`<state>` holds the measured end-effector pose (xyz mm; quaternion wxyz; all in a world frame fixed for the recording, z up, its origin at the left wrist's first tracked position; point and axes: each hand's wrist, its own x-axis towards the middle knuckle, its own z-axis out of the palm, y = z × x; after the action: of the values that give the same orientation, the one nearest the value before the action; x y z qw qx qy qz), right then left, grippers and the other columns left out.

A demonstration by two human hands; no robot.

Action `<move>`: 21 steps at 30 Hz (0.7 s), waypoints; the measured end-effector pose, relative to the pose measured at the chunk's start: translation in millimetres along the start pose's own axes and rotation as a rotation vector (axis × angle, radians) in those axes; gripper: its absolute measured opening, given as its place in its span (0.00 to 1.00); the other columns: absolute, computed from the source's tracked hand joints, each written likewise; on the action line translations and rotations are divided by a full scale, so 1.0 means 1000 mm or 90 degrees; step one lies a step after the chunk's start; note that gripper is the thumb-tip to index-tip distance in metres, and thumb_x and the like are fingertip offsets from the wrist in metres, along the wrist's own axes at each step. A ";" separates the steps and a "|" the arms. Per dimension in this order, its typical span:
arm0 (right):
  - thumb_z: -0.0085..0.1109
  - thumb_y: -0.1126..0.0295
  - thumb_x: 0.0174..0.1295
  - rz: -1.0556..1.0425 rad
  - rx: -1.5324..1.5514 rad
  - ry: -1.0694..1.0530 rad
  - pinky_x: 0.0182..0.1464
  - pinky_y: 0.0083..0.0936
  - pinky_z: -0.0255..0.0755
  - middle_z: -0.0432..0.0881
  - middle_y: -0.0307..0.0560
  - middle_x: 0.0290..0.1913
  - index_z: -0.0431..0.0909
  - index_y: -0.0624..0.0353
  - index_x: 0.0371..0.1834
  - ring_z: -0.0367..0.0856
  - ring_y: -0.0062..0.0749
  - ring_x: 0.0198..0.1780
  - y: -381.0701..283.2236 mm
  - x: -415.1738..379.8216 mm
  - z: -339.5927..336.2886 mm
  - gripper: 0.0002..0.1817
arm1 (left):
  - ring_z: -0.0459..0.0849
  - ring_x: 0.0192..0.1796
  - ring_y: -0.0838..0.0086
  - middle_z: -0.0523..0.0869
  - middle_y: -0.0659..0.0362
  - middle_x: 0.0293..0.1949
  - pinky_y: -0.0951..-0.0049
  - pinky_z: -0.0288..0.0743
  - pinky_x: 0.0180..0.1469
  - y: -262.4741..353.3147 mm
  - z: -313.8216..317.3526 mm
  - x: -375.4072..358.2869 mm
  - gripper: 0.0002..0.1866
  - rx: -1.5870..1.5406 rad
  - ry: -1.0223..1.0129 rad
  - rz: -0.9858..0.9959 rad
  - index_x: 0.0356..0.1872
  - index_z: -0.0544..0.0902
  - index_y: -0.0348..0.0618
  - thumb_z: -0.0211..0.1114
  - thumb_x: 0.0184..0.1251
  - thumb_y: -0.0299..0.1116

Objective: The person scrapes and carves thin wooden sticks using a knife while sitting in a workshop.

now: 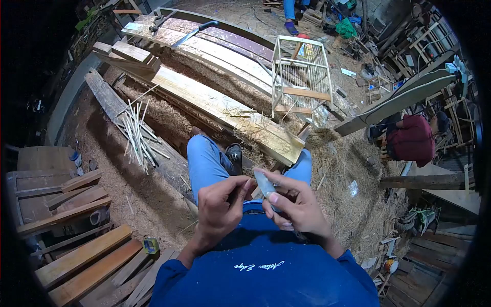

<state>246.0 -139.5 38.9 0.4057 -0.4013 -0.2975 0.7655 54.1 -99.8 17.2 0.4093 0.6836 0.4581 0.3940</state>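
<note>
My right hand (302, 204) is closed around a knife (264, 184) with a broad, pale grey, pointed blade. The thumb presses on the flat of it, and the tip points up and away from me. Close beside it, almost touching the blade, my left hand (222, 204) is closed in a pinch. What lies between its fingers is hidden or too thin to make out. Both hands are over my lap, in front of my blue shirt (266, 276). A bundle of thin pale sticks (140, 135) rests on a rough plank (171, 171) to the left.
A long timber beam (204, 100), strewn with shavings, runs up to my knees. Beyond it a handsaw (194, 34) lies on boards. A slatted wooden cage (302, 77) stands at the beam's far right. Planks (84, 256) and a tape measure (151, 245) lie lower left. Another person (411, 139) is at right.
</note>
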 end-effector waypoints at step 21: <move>0.48 0.72 0.80 -0.044 0.013 0.101 0.19 0.14 0.60 0.79 0.43 0.33 0.62 0.57 0.80 0.65 0.13 0.19 -0.004 -0.007 -0.004 0.27 | 0.91 0.33 0.74 0.91 0.51 0.29 0.76 0.82 0.37 0.004 -0.006 -0.003 0.05 -0.026 -0.040 -0.036 0.43 0.87 0.30 0.64 0.71 0.20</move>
<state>253.3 -142.7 42.6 0.4581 -0.4458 -0.2706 0.7198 48.8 -102.5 22.5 0.4478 0.6742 0.4560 0.3701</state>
